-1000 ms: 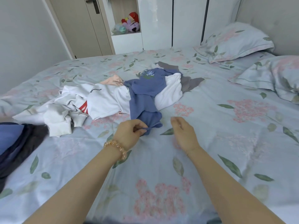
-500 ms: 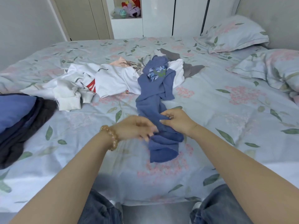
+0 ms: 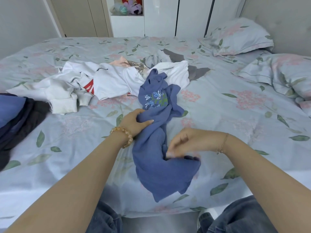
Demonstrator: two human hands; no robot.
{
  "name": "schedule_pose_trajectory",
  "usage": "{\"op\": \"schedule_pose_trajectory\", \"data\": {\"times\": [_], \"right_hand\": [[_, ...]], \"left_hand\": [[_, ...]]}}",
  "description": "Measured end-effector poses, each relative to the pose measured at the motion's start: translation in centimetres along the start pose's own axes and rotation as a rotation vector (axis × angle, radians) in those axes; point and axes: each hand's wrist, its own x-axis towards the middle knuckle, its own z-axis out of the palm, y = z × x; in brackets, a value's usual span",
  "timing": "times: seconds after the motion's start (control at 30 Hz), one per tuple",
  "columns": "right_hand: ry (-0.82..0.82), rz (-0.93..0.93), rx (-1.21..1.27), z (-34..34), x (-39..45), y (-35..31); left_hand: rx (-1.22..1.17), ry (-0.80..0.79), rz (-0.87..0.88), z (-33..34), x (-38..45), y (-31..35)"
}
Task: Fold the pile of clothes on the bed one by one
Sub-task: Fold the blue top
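Blue shirt (image 3: 156, 158) now lies nearer (both gripping): left hand (image 3: 134, 121) higher, right hand (image 3: 183, 145) lower.

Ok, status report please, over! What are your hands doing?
Left hand grips the blue shirt mid-length. Right hand pinches its lower fabric. Shirt bunched, not yet folded. White clothes wait behind, nothing blocking. Over.

- You are in a home bedroom: a wide bed (image 3: 218, 115) in a floral sheet fills the view.
- Two matching pillows (image 3: 239, 36) lie at its right.
- White wardrobe doors (image 3: 191, 15) and a shelf of plush toys (image 3: 131, 5) stand behind.
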Motion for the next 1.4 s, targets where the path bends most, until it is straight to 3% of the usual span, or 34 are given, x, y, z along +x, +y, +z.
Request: {"op": "schedule_pose_trajectory", "data": {"times": [0.1,0.17,0.3,0.43,0.5,0.57,0.63,0.73,0.77,0.8,0.87,0.93,1.0,1.13,1.23,1.3,1.4], "right_hand": [[0.607,0.010,0.064,-2.1,3.0,1.5],[0.862,0.054,-0.012,-3.5,5.2,3.0],[0.894,0.169,0.071,-4.5,8.8,5.4],[0.997,0.055,0.066,-4.2,10.2,5.4],[1.061,0.003,0.308,-4.2,10.0,4.8],[1.068,-0.078,0.715,-4.1,9.4,3.8],[1.022,-0.164,1.045,-4.0,8.3,2.8],[0.985,-0.159,1.203,-3.9,5.9,2.4],[0.953,-0.108,1.100,-3.9,5.2,2.6],[0.910,-0.016,0.845,-3.8,4.3,2.7],[0.808,0.177,0.124,-3.6,2.9,3.6],[0.800,0.276,-0.293,-3.5,2.3,4.6],[0.806,0.367,-0.378,-3.8,1.8,5.4],[0.551,0.628,-0.569,-4.8,0.0,5.0],[0.540,0.667,-0.680,-5.1,-0.6,4.2],[0.653,0.549,-0.670,-5.2,-0.1,4.0],[0.832,0.202,-0.414,-5.6,2.1,3.2]], "left_hand": [[-0.071,0.027,0.012,-0.7,0.5,0.7],[-0.067,0.092,0.022,-1.7,0.5,1.3],[-0.014,0.163,0.021,-4.4,-0.6,0.4],[0.027,0.150,-0.121,-7.5,-1.9,-1.0],[0.252,0.044,-0.197,-8.7,-2.7,-1.2],[0.414,-0.165,-0.258,-9.2,-3.6,-1.5],[0.375,-0.367,-0.287,-8.9,-4.2,-1.4],[0.134,-0.481,-0.198,-7.9,-4.4,-0.1],[0.068,-0.490,-0.155,-7.5,-4.5,0.6],[0.042,-0.465,-0.110,-7.0,-4.5,1.2],[0.050,-0.287,0.014,-5.6,-3.9,2.1],[0.094,-0.078,0.146,-4.0,-2.5,2.4],[0.244,-0.005,0.201,-2.6,-0.9,2.2],[0.251,-0.170,0.051,-0.6,0.4,2.0],[0.316,-0.221,0.119,-0.1,0.2,2.6],[0.299,-0.330,0.152,-0.4,-0.6,3.5],[0.298,-0.453,0.116,-0.8,-1.8,4.4]]}}
